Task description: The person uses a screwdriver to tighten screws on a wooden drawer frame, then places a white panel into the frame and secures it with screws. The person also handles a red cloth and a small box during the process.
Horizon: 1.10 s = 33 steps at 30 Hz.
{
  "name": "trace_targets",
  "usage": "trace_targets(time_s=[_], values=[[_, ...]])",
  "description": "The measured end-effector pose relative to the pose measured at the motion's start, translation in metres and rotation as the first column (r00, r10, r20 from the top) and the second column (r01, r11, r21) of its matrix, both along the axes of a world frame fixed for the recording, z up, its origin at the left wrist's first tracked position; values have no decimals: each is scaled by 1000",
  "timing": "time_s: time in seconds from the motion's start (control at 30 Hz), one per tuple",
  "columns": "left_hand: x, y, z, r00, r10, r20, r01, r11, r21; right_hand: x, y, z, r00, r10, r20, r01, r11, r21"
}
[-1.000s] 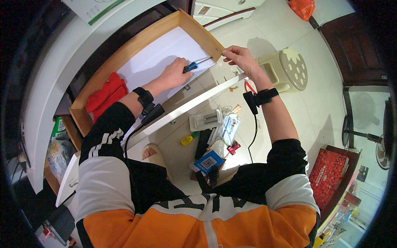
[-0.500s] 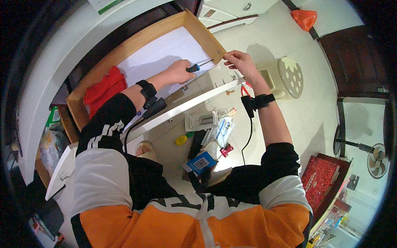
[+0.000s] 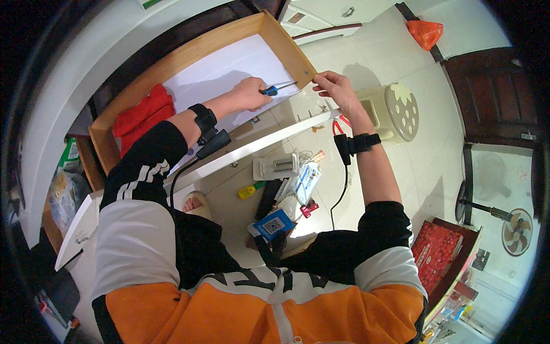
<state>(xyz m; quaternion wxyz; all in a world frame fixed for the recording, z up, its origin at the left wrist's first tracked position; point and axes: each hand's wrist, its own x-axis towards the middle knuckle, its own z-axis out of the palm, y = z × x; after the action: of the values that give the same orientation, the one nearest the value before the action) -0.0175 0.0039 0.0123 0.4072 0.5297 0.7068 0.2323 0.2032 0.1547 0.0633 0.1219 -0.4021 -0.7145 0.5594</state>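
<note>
Wooden drawer box (image 3: 129, 109): sides up, white bottom panel in, your work at its right front corner.
White panel (image 3: 269, 143) lies loose just in front of drawer, not yet fixed.
Left hand (image 3: 249, 94) clamped on blue-handled screwdriver (image 3: 277, 89), tip toward that corner.
Right hand (image 3: 337, 89) fingers pinched together at corner; can't tell on what.
Tile floor (image 3: 395, 51) right of drawer: plastic stool (image 3: 401, 112); packets, yellow tool in front.

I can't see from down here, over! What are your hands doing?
Left hand shut on blue-handled screwdriver, tip at drawer corner. Right hand pinching that wooden corner. Red cloth inside drawer, well clear. Nothing blocking.
</note>
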Motion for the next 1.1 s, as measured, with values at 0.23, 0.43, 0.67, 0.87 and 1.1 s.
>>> trace_targets(time_s=[0.23,0.43,0.67,0.87,1.1], values=[[-4,9,-7,980,39,193,-19,994,-107,1,0,0,1000,6,16,-6,1000,-4],[-2,4,-13,995,-3,96,1,1000,18,2,-2,1,1000,8,10,-8,1000,10],[-2,6,-11,964,95,247,-86,995,-46,0,-2,2,1000,-5,-1,5,1000,-15],[0,9,-17,983,-26,-180,42,995,88,1,-3,1,1000,-9,8,9,1000,9],[9,-5,-6,917,43,-396,78,956,284,0,-3,2,1000,-4,6,4,1000,5]])
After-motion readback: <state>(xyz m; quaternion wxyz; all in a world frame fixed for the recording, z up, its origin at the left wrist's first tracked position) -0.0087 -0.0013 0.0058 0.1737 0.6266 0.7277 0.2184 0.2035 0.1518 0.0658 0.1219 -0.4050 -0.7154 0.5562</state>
